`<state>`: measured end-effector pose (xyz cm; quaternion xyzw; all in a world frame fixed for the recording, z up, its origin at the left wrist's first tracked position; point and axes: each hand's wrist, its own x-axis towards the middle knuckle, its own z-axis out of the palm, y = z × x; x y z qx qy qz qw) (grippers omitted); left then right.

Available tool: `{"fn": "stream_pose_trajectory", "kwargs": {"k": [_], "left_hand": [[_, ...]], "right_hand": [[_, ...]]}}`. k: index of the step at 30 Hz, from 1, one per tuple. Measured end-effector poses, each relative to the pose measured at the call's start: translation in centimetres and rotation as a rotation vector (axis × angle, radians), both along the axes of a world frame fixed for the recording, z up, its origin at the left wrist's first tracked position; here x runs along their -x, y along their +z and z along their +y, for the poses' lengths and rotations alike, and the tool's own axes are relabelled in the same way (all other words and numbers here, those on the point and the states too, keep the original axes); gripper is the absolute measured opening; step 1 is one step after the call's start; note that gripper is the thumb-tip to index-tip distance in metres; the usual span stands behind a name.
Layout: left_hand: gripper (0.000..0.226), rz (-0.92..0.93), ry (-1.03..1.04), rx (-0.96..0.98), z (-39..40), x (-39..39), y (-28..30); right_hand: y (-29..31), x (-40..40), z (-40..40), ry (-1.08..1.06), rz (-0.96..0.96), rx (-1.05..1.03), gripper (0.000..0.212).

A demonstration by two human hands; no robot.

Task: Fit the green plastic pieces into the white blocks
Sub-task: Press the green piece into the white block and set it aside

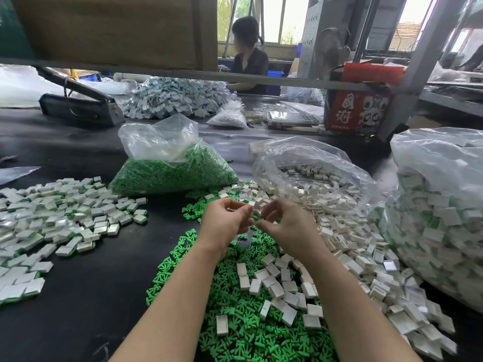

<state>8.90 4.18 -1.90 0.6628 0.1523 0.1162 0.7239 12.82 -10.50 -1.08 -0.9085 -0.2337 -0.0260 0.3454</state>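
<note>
My left hand (226,221) and my right hand (286,222) are raised together above the table's middle, fingertips nearly touching. The fingers of both curl around something small and pale; it is too hidden to tell what it is. Beneath my forearms lies a spread of loose green plastic pieces (235,322) with several white blocks (281,286) scattered on top. More white blocks (347,239) trail to the right. A pile of white blocks with green showing at their edges (60,218) lies at the left.
A clear bag of green pieces (167,168) stands behind my hands. An open bag of white blocks (313,173) and a big full bag (441,212) sit at right. Farther back are a grey-white heap (175,97), a red carton (358,111) and a seated person (248,53).
</note>
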Motion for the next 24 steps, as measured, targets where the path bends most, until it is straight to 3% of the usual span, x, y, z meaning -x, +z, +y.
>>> {"fn": "stream_pose_trajectory", "kwargs": {"k": [4, 9, 12, 18, 24], "left_hand": [[0.008, -0.039, 0.020, 0.069, 0.8, -0.1, 0.0], [0.033, -0.084, -0.054, 0.112, 0.7, 0.1, 0.4], [0.038, -0.121, -0.080, 0.087, 0.6, 0.2, 0.5], [0.032, -0.209, -0.132, 0.047, 0.8, 0.2, 0.5], [0.044, -0.242, -0.127, 0.056, 0.8, 0.1, 0.6]], "right_hand": [[-0.1, 0.1, 0.1, 0.087, 0.128, 0.332, 0.048], [-0.2, 0.2, 0.5, 0.076, 0.061, 0.325, 0.020], [-0.4, 0.1, 0.5, 0.064, 0.037, 0.280, 0.014], [-0.4, -0.3, 0.2, 0.030, 0.125, 0.006, 0.017], [0.6, 0.2, -0.5, 0.022, 0.221, -0.588, 0.015]]}}
